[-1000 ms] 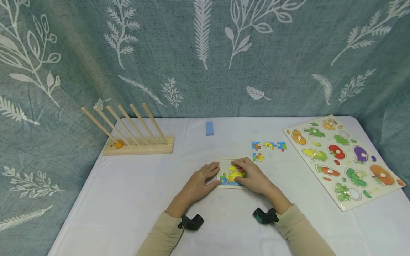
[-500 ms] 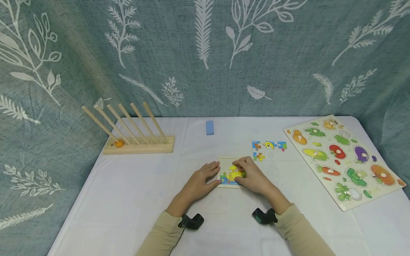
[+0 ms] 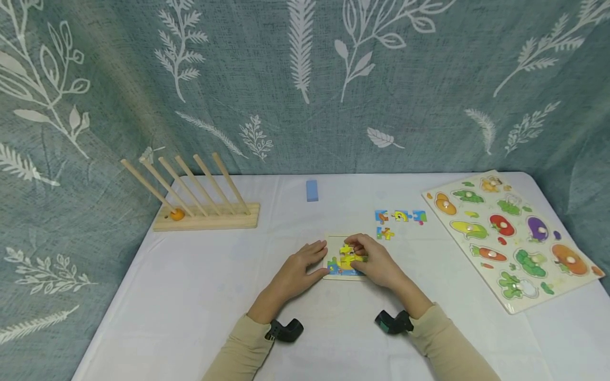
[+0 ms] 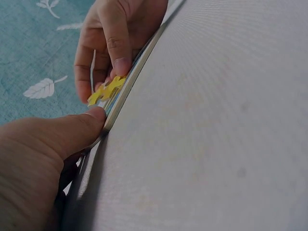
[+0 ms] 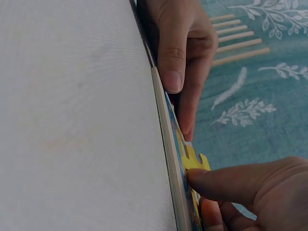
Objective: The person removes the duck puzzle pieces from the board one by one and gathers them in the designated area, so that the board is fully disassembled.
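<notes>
A small wooden jigsaw board (image 3: 335, 243) lies flat on the table, its lower part filled with blue, green and yellow pieces. My left hand (image 3: 296, 271) rests at the board's left edge, thumb (image 4: 91, 122) and fingertips touching it, fingers fairly straight. Over the board's right side, my right hand (image 3: 379, 265) pinches a yellow puzzle piece (image 5: 197, 161) between thumb and fingers. In the left wrist view this yellow piece (image 4: 109, 90) stands slightly above the board's surface. The right fingers hide part of the board and of the piece.
Several loose puzzle pieces (image 3: 401, 216) lie beyond the right hand. A vegetable peg board (image 3: 481, 214) lies at the right. At the back left stands a wooden rack (image 3: 209, 223) with upright sticks and one orange bead (image 3: 177, 214). A blue block (image 3: 312, 191) sits near the back edge.
My right fingers have shifted slightly, and the yellow piece beneath them has turned or slid a little on the board. The left hand stays where it was.
</notes>
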The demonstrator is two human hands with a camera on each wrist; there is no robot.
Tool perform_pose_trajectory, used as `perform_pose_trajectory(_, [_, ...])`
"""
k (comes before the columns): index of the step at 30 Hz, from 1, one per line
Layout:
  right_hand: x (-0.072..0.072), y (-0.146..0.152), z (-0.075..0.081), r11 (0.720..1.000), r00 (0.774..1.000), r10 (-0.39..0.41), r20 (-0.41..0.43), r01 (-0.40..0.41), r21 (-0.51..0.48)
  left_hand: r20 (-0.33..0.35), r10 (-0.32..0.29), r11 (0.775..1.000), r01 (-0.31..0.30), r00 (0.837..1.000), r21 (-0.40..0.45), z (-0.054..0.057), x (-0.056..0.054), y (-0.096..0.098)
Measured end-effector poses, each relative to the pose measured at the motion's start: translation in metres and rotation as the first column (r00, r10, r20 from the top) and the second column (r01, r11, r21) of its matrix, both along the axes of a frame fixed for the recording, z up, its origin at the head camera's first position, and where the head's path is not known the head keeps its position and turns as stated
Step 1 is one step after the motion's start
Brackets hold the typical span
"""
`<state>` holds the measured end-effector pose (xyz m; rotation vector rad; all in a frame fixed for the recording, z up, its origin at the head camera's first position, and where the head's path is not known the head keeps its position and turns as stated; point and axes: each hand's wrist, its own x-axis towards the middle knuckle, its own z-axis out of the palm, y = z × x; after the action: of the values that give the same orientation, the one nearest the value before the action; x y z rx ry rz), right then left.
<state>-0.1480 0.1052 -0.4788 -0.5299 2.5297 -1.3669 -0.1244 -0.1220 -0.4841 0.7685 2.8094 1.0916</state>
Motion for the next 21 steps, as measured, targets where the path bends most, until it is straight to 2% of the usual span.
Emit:
perform_pose_trajectory(11, [-0.0004,0.0012,0.0011,0.999,0.999,-0.037,-0.011,0.037,-0.010,-0.002,0.008,1.000,-0.008,1.000,-0.003,-0.0007,0.0002,0.0002])
perform_pose_trajectory(21, [0.0002,0.0036,0.0020,0.993,0.998,-0.061,0.033,0.064,-0.098,-0.004,0.002,1.000,-0.002,1.000,-0.001,-0.0010,0.0006,0.0000])
